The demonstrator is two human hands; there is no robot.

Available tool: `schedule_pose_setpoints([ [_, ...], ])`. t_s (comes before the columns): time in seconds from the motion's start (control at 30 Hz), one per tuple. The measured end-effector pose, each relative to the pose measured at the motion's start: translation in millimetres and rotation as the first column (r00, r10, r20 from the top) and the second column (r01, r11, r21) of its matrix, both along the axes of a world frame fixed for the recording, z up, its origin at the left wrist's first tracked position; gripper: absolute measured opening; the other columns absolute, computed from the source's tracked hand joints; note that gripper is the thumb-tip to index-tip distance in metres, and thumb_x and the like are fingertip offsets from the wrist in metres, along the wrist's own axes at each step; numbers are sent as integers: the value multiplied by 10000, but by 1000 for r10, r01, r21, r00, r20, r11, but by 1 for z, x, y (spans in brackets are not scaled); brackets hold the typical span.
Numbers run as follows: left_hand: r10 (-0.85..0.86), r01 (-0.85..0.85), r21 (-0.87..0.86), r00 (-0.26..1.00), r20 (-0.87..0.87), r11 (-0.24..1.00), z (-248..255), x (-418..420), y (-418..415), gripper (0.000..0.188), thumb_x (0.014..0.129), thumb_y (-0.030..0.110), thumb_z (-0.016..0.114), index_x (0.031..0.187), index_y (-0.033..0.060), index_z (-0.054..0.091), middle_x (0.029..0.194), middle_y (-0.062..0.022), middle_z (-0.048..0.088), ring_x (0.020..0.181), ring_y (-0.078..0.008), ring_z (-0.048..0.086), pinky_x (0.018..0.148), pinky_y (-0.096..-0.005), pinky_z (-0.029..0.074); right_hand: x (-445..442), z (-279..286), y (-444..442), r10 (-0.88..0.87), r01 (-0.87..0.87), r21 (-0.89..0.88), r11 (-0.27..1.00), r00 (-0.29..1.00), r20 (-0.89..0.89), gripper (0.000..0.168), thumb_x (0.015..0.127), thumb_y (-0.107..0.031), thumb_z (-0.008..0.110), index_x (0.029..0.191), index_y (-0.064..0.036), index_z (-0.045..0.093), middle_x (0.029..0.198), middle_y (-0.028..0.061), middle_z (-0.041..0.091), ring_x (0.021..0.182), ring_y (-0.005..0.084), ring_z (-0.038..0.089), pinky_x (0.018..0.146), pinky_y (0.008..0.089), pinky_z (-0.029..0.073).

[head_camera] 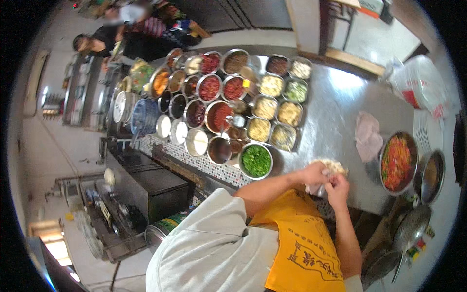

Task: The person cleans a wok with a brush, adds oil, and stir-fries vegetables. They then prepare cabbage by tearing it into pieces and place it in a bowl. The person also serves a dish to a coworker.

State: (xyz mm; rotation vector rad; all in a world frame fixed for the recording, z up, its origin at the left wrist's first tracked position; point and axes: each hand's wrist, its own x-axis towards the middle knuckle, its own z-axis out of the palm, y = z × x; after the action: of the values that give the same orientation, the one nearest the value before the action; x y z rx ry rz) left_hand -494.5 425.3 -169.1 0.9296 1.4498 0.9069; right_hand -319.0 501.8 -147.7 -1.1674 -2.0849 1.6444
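My left hand [315, 173] and my right hand [337, 189] meet over the near edge of the steel counter [324, 106]. Their fingers are closed on a pale, limp item [314, 189], blurred and partly hidden by the hands; its material cannot be told. Just beyond the fingers lies a heap of cream-coloured food pieces [336, 166]. A steel pot of chopped green herbs [256, 159] stands to the left of my hands. Farther right on the counter lie limp, pale pink pieces [368, 137], beside a steel bowl of red and green cut vegetables [397, 164].
Many steel pots and square tubs [270, 85] of ingredients crowd the counter's left part. At the right are a stack of plates [423, 131], a second steel bowl [431, 177], a plastic bag [419, 82] and a strainer [412, 226]. People [135, 40] are beyond the counter at upper left.
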Motion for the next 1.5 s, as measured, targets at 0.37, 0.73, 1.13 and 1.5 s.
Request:
schedule_pose_setpoints([
  [0.37,-8,8,-45,1000,10,999,11,4,6,215,724,165,777,857,-1,746,760,-91,726,696,-163,644,665,-368,531,0,25,5,115,-115,15,993,993,8,143,773,59,706,835,-13,600,730,8,576,675,63,535,620,265,480],
  [0.73,329,-295,-166,912,247,941,-3,43,2,136,784,129,764,858,16,774,721,-40,677,647,-121,598,573,-335,472,9,38,7,113,-100,289,952,993,-30,158,754,72,674,820,-6,552,746,37,544,686,111,524,637,280,466],
  [1.13,249,-241,85,964,-91,967,29,35,11,237,802,246,774,846,15,739,694,-115,678,651,-168,621,639,-385,520,15,17,20,87,-66,166,984,989,-122,202,812,73,707,832,-37,539,786,1,556,694,96,524,639,266,468],
  [1.5,349,-351,160,936,38,923,15,57,16,135,786,129,716,872,28,741,736,-104,723,671,-164,640,654,-387,534,36,-4,24,-63,49,-67,997,971,-230,211,834,96,679,859,-33,515,880,24,564,827,104,552,749,266,478],
])
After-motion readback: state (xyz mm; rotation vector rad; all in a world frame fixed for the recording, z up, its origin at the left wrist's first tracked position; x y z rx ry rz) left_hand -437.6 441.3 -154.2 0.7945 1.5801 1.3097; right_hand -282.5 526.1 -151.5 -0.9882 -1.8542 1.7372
